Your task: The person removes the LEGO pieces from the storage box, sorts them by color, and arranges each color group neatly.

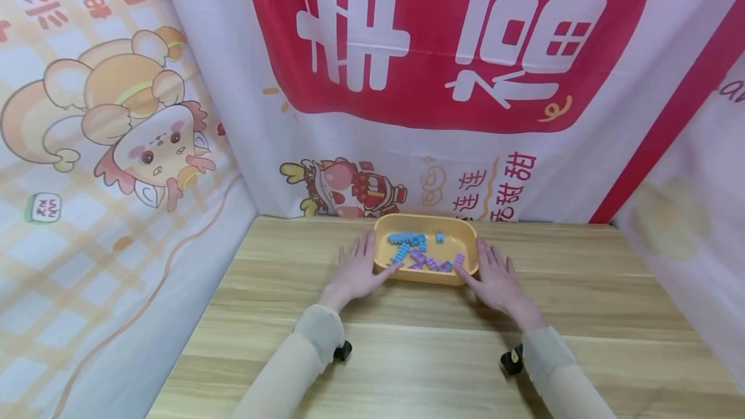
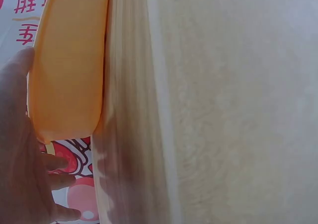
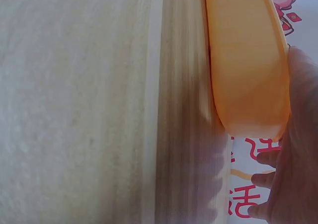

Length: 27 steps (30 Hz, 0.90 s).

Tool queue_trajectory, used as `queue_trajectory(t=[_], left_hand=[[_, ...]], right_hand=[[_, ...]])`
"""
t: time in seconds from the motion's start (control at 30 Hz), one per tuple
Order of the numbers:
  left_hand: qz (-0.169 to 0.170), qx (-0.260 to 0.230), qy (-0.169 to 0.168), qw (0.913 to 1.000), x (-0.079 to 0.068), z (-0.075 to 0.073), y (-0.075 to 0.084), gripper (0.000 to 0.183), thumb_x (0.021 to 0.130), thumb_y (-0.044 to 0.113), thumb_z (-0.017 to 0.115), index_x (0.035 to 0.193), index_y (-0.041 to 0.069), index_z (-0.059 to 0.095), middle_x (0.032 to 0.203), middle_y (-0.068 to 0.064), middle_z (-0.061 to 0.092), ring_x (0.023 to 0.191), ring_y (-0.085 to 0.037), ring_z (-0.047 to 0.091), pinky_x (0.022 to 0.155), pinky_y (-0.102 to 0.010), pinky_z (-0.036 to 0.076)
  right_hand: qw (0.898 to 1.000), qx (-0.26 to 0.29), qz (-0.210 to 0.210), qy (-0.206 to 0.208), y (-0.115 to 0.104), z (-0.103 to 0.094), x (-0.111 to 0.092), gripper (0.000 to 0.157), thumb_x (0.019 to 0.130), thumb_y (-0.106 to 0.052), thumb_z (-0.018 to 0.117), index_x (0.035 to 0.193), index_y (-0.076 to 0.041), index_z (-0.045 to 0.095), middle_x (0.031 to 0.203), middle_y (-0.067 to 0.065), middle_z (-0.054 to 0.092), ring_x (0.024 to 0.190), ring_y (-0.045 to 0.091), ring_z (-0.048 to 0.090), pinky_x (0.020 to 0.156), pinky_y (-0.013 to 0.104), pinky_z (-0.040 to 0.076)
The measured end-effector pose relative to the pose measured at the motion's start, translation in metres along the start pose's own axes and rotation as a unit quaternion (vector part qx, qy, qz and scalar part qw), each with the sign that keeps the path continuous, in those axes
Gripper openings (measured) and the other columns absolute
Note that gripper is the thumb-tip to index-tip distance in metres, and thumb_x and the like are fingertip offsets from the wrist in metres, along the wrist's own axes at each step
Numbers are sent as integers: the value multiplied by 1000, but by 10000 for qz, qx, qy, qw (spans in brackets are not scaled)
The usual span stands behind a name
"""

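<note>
A yellow-orange plastic tray with rounded corners stands at the far edge of the wooden table, against the printed cloth. Inside it lie several light-blue building bricks and purple building bricks. My left hand holds the tray's left end, thumb over the near rim and the other fingers spread along the side. At the right end my right hand grips in mirror fashion, its thumb likewise across the near rim. Both wrist views show the tray's outer wall beside the thumb, with fingertips beyond its end.
The wooden table stretches from the tray toward me. Behind it hangs a white cloth with a large red print. Patterned cloth rises along the left side, and another cloth along the right.
</note>
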State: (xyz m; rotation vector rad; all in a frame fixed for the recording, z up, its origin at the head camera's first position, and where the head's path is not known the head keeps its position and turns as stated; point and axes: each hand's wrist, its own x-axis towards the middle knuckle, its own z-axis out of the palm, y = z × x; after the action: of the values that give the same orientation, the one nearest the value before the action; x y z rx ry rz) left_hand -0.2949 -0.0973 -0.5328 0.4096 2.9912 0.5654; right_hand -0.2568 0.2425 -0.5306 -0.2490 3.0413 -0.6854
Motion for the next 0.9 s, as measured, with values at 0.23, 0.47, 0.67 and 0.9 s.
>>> queue_trajectory(t=[0.23, 0.47, 0.67, 0.9], left_hand=[[36, -124, 146, 9998, -3, 1, -1, 113, 103, 83, 44, 178, 13, -2, 187, -16, 9, 172, -44, 19, 138, -72, 11], [-109, -195, 83, 9997, -20, -1, 2, 114, 101, 85, 46, 178, 11, 6, 186, -19, 11, 172, -45, 15, 137, -74, 12], [-128, -62, 90, 9999, -25, 0, 2, 115, 100, 88, 43, 178, 13, 5, 186, -17, 11, 172, -45, 15, 137, -75, 10], [-81, 132, 414, 9990, -22, 2, 1, 112, 99, 88, 44, 179, 18, 11, 187, -8, -6, 174, -42, 3, 137, -75, 5]], right_hand=[[10000, -38, 6, 83, -2, 1, -1, 102, 113, -69, 38, 175, 4, 2, 182, 31, 8, 167, 59, 12, 134, 80, 3], [9997, -150, -65, 199, -4, 8, -13, 102, 112, -70, 40, 175, 3, 6, 183, 28, 11, 167, 58, 16, 133, 81, 4], [9993, -275, -12, 241, -5, 11, -17, 102, 111, -71, 41, 175, 2, 9, 183, 28, 15, 167, 58, 16, 133, 81, 4], [9982, -480, -50, 365, -4, 9, -11, 102, 110, -71, 42, 175, 0, 10, 183, 28, 13, 168, 57, 13, 134, 81, 3]])
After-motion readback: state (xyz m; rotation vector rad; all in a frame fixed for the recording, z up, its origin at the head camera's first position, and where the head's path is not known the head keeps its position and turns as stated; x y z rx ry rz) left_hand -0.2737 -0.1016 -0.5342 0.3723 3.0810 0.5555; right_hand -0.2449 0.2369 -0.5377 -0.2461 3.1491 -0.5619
